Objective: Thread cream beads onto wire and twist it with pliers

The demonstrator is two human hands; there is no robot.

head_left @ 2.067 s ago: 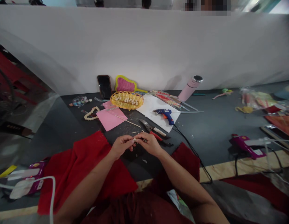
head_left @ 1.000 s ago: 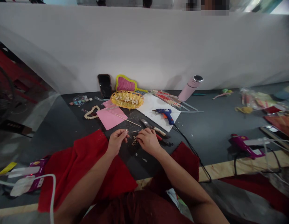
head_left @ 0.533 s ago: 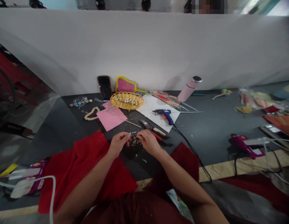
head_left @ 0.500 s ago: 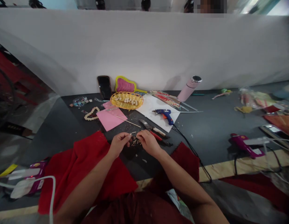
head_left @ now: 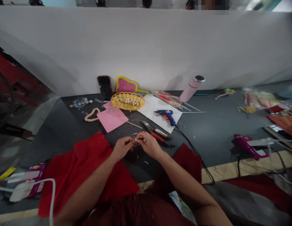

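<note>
Your hands have come together since half a second ago, when a small gap lay between them; your left hand (head_left: 123, 146) and right hand (head_left: 151, 146) now meet at the fingertips, just above the dark table (head_left: 75, 125). Your left thumb and finger are pinched on a tiny pale piece (head_left: 136, 140), too small for you to make out its shape, and your right fingertips bend in narrowly against it; you cannot tell whether they grip it too. Under them lie pale bits (head_left: 145, 141), mostly covered by your right hand, so their number is unclear. Your left forearm hides part of the red cloth (head_left: 87, 155), and your right one partly covers a packet (head_left: 180, 202) at your lap, its label unreadable. Up at the top edge, people are cut off behind the partition (head_left: 136, 47). Beyond your hands, the yellow basket (head_left: 130, 108) holds small white pieces (head_left: 132, 102), spread over its floor. Left of it, a clear bag (head_left: 80, 102) shows coloured bits, blurred through the plastic. Far to your right, more bags (head_left: 260, 99) hold pink and pale things you cannot identify.
</note>
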